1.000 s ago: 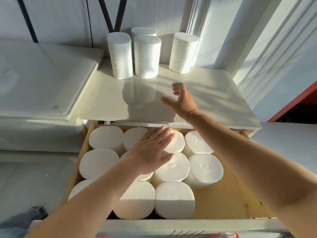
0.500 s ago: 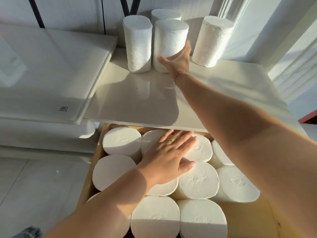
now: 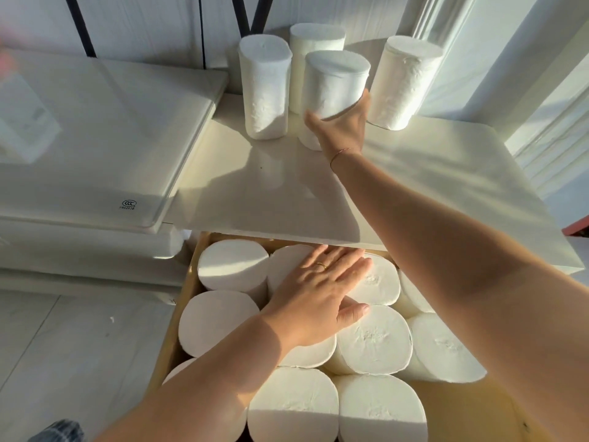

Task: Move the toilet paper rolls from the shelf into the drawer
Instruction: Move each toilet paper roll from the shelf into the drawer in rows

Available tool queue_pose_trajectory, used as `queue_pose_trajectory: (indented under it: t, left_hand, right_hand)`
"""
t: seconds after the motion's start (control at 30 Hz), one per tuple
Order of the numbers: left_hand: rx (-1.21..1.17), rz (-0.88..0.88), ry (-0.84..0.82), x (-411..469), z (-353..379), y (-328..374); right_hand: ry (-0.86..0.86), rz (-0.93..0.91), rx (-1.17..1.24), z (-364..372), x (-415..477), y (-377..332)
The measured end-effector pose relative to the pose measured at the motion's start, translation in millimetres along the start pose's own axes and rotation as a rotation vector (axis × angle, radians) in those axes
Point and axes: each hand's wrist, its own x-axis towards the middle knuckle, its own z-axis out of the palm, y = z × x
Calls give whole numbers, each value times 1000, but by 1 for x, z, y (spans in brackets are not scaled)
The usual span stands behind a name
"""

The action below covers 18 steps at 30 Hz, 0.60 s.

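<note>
While the right hand (image 3: pixel 342 126) reaches to the upper centre of the frame, I see its thumb and fingers curled around the lower part of one toilet paper roll (image 3: pixel 334 81). That roll is on the shelf (image 3: pixel 255 193), leaning a little toward the camera. I cannot tell whether its base is off the surface, as the hand covers it.

I count four rolls up there in all, standing on end. One is the gripped roll, and a left roll (image 3: pixel 266 90) stands just beside it. A back roll (image 3: pixel 315 36) stands behind those two, against the wall. A right roll (image 3: pixel 404 81) sits just beyond the fingertips.

Lower in the frame, the drawer (image 3: pixel 478 406) is pulled out under the shelf. I count eleven rolls packed on end inside, the drawer rolls (image 3: pixel 373 339), with some partly hidden. Bare wooden floor shows at the drawer's lower right.

The left hand (image 3: pixel 318 295) lies flat across the drawer rolls at centre, fingers straight and holding nothing. It wears one ring (image 3: pixel 321 266). One thin bracelet (image 3: pixel 339 153) circles the right wrist.

At upper left, a white appliance lid (image 3: pixel 95 138) with a small printed mark sits beside the shelf. Pale floor (image 3: pixel 63 346) fills the lower left.
</note>
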Motion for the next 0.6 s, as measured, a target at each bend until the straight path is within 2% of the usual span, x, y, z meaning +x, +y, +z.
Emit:
queue_pose_trajectory:
  t: [0.17, 0.33, 0.6]
  left_hand:
    - [110, -16, -21, 4, 3, 0]
    - [101, -66, 0, -2, 7, 8]
    - [119, -148, 24, -10, 10, 26]
  right_hand:
    - [-154, -15, 41, -64, -37, 7]
    - [-357, -46, 117, -153, -79, 6]
    - [-558, 75, 14, -313, -129, -2]
